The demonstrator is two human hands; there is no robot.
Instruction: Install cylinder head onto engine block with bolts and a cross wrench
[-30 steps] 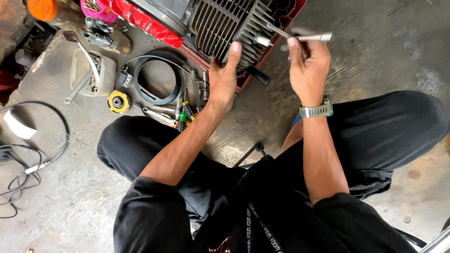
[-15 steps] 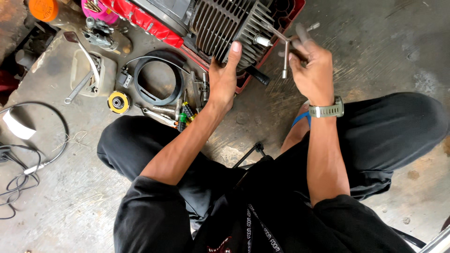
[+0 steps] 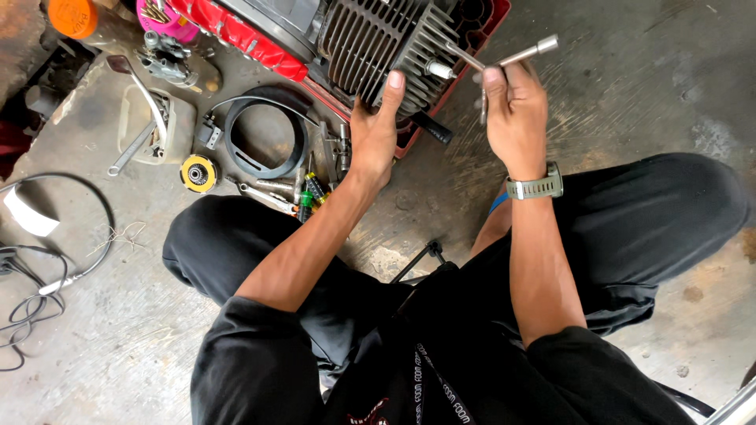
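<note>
Metal T-handle socket wrench (image 3: pixel 504 61) clamped in right hand (image 3: pixel 516 110), its shaft seated on the engine's finned cylinder (image 3: pixel 378 39) at floor level. Left hand (image 3: pixel 376 130) presses flat on the fins, fingers spread, probably bracing against turning force.

The finned engine cylinder (image 3: pixel 378 43) is dull grey cast metal, its ribs matt and slightly grimy. The T-handle socket wrench (image 3: pixel 504 59) is bright steel with a smooth, polished sheen. Beside the cylinder, the red engine cover (image 3: pixel 236 35) looks like glossy painted sheet or plastic; which one cannot be told. The wristwatch (image 3: pixel 535 187) has a matt grey-green rubbery strap. The black ring (image 3: pixel 264 142) on the ground is smooth, dull rubber or plastic. The trousers (image 3: pixel 661 212) are matt black cloth. The concrete floor (image 3: pixel 646 94) is rough, stained and scratched.
</note>
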